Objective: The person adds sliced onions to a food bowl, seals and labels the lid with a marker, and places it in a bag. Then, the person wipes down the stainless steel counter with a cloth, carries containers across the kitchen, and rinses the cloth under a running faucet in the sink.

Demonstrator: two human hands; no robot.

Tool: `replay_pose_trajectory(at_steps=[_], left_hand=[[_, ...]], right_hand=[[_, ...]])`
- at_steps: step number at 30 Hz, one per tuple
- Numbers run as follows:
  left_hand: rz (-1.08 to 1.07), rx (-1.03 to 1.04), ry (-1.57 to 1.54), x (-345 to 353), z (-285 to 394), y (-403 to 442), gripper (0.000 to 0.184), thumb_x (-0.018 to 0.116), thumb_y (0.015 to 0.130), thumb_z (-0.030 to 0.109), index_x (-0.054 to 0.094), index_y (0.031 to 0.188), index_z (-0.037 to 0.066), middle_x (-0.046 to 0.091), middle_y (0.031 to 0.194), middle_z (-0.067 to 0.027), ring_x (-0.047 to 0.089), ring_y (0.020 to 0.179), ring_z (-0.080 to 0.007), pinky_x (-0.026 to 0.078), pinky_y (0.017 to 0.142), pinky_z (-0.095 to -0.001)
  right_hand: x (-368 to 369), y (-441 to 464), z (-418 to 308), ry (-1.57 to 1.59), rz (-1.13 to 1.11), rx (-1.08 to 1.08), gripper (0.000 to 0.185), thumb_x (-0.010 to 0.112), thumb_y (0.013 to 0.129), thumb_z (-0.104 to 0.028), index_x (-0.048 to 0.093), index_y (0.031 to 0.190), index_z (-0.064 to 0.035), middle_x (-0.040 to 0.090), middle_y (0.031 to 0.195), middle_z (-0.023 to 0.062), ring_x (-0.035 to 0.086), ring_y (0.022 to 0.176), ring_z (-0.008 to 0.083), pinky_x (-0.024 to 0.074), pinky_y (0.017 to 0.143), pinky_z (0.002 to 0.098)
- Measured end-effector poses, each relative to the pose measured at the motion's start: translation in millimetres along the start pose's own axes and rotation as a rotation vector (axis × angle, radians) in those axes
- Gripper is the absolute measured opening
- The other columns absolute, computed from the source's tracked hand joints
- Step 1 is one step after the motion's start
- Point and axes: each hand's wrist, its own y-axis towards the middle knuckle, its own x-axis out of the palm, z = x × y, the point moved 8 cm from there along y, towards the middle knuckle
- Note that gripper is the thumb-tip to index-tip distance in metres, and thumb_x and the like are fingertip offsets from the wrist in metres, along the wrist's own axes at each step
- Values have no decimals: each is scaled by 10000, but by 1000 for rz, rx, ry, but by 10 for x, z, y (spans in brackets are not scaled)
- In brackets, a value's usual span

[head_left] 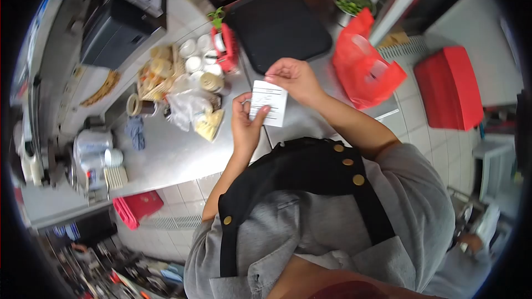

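Observation:
A white printed paper slip, like a receipt, is held up over the steel counter in front of my chest. My left hand grips its lower left side, thumb lying across the print. At the slip's top edge, the fingers of my right hand pinch the paper. Just beyond my hands lies a black tray or mat. To the right, a red plastic bag stands on the counter with something unclear inside it.
Left on the counter are white-lidded tubs, a clear plastic bag, a bag of yellowish food and a blue cloth. A metal bowl of green vegetables stands behind. Red bins are on the floor. Another person's sleeve shows lower right.

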Motion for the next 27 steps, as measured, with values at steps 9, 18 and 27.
replay_pose_trajectory(at_steps=[9, 18, 27], left_hand=[[-165, 255, 487, 603, 395, 477, 165, 674, 946, 164, 636, 957, 5, 648, 823, -7, 559, 782, -86, 462, 746, -242], [-881, 88, -168, 3182, 158, 1041, 238, 554, 999, 157, 596, 1166, -7, 631, 1059, -26, 569, 977, -87, 457, 886, -263], [-1458, -565, 116, 3667, -807, 1129, 322, 591, 974, 160, 596, 1242, -18, 656, 1181, -73, 620, 1081, -128, 484, 947, -285]], right_hand=[[-948, -700, -1052, -754, 488, -253, 189, 658, 931, -143, 613, 1064, -16, 660, 954, 85, 662, 906, 173, 533, 777, 304], [-2225, -1442, -773, -1716, 497, 421, 163, 572, 865, -154, 644, 943, -30, 698, 865, 163, 690, 826, 308, 575, 659, 434], [-2478, -1692, -921, -1680, 604, 444, 1109, 895, 464, -545, 482, 1426, -178, 320, 1547, 177, 291, 1411, 375, 309, 1035, 651]])
